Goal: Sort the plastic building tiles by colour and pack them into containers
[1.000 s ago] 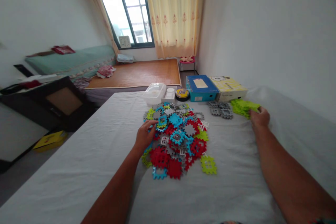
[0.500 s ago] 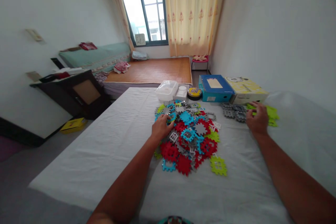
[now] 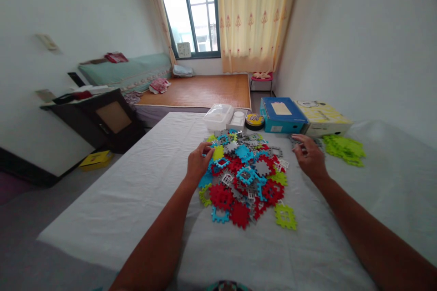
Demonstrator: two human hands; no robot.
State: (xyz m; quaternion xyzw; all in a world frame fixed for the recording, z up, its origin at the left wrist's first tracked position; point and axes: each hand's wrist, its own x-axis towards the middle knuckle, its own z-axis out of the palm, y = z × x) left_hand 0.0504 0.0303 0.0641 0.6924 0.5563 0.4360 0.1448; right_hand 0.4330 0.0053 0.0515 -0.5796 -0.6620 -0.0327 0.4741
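My left hand (image 3: pixel 199 163) is at the left edge of a mixed heap of toothed plastic building tiles (image 3: pixel 244 149), with thumb and fingers pinching a lime-green tile (image 3: pixel 217 152). Red, blue, grey, white and green pieces make up the heap, some solid and some framed like windows. Over on the right, my right hand (image 3: pixel 310 158) hovers with its fingers apart and nothing visible in them. It partly hides a pile of grey tiles (image 3: pixel 319 142). Just right of that lies a pile of lime-green tiles (image 3: pixel 344 149).
Along the back of the white-covered table (image 3: pixel 136 195) stand a clear plastic tub (image 3: pixel 218 117), a small white box (image 3: pixel 238 119), a round yellow-and-black tin (image 3: pixel 254 121), a blue box (image 3: pixel 284 116) and a yellow box (image 3: pixel 324 116). A wall borders the right side.
My right hand has moved left, away from the lime-green pile to the grey one. My left hand has shifted slightly left, and a lime-green tile now shows in its fingers.
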